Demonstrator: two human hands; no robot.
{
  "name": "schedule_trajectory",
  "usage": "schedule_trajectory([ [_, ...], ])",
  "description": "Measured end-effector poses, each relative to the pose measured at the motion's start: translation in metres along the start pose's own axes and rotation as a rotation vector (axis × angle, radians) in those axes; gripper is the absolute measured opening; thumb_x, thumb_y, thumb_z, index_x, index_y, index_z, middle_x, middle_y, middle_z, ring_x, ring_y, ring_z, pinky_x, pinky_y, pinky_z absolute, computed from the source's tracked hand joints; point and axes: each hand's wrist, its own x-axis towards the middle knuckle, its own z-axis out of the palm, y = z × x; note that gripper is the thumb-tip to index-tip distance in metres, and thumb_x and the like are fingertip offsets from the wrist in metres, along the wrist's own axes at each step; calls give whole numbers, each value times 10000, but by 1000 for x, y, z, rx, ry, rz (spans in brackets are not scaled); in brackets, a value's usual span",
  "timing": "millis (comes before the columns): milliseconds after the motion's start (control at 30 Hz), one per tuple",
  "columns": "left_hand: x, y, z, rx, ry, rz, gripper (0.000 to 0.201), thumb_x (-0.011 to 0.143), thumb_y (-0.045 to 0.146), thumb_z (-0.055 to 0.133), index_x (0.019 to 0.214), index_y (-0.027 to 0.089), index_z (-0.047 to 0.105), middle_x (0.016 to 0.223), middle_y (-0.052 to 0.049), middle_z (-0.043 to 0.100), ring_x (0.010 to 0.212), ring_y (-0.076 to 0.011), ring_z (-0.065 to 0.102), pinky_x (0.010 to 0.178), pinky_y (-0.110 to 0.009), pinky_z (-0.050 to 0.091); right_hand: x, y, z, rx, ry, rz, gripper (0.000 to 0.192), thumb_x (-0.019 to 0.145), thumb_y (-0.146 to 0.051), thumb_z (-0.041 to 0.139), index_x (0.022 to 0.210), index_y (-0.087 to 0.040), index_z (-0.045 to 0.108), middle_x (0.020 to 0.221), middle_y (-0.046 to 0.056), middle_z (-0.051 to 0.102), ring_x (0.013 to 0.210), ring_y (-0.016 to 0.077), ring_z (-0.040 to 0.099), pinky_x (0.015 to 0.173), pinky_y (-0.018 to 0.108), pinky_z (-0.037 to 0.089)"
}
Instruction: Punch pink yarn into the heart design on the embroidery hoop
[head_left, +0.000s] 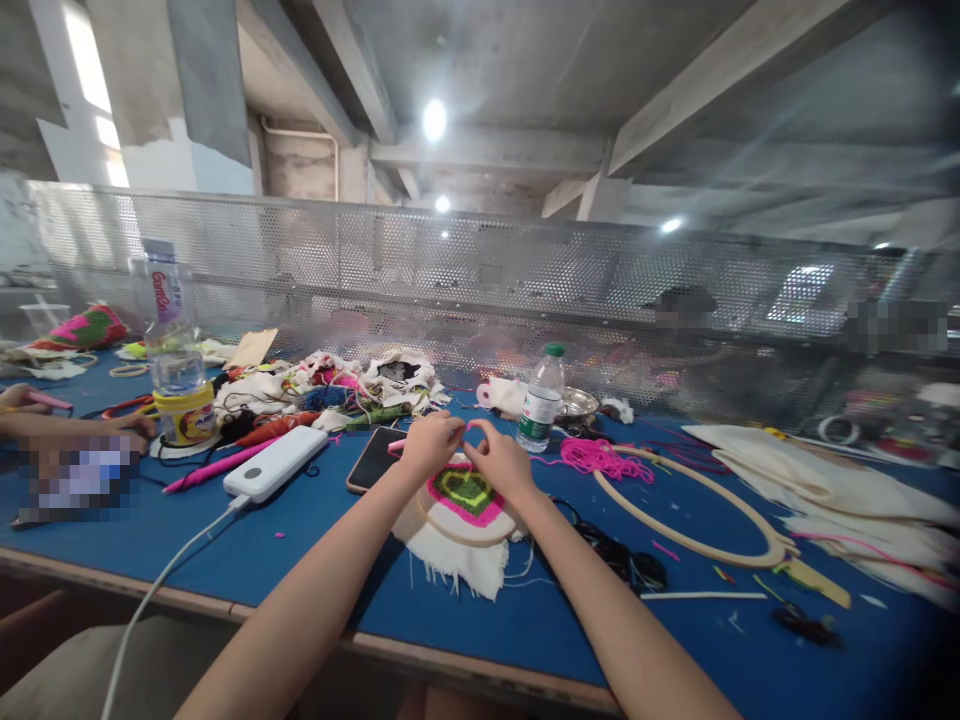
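Observation:
My left hand (433,445) and my right hand (499,460) are close together just above an embroidery hoop (480,540). White fabric is stretched in the hoop, worked with a tufted heart (465,490) in green, yellow and pink. Its frayed cloth edge (469,575) hangs toward me. From behind my left hand sticks out the end of a pink pen-like tool (396,447), with the fingers curled round it. Thumb and finger of my right hand pinch together near a bit of pink; what they grip is too small to tell.
A phone (371,462) and a white power bank (277,465) lie to the left. Beyond the hoop stands a water bottle (541,400). Pink yarn (607,457) and a larger hoop (675,522) lie right. Another person's hand (82,450) is far left, near a yellow tub (185,415).

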Motion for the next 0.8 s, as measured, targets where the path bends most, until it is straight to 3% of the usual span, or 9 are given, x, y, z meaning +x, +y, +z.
schedule_trajectory([
  [100,0,2,2,-12,-31,114,244,816,266,399,876,214,630,772,-38,574,752,-144,527,631,-217,362,0,0,-1,-54,-5,-17,410,766,-262,475,1175,-257,453,703,15,648,668,179,582,526,232,293],
  [200,-1,4,3,-1,-41,148,244,818,272,399,865,207,629,764,-40,574,757,-149,527,631,-222,360,0,1,0,-146,-8,-20,330,773,-218,436,1081,-253,550,768,50,653,702,192,583,547,242,304],
  [367,-1,3,1,2,-10,80,268,830,268,368,844,212,631,775,-42,575,751,-150,530,619,-229,354,1,1,0,-127,-10,-42,285,837,-299,368,858,-234,645,709,57,658,692,186,587,535,238,293],
  [600,-1,-3,-2,-28,37,-42,254,810,258,386,784,195,631,759,-45,581,707,-146,524,569,-223,338,-2,-2,-3,-9,-16,-61,365,839,-410,372,675,-212,630,577,45,627,580,159,566,499,228,272],
  [700,3,-6,1,-250,105,-81,226,786,249,426,786,184,642,757,-37,594,696,-131,515,598,-218,350,-2,-1,-1,6,0,-57,331,817,-412,410,673,-209,629,595,53,629,583,165,562,498,233,276],
  [800,11,-9,6,-719,170,-179,220,751,254,470,823,144,646,679,-18,580,618,-104,484,596,-216,361,1,-1,2,166,-50,-29,260,781,-392,468,703,-203,628,530,32,600,530,149,537,486,226,291],
])
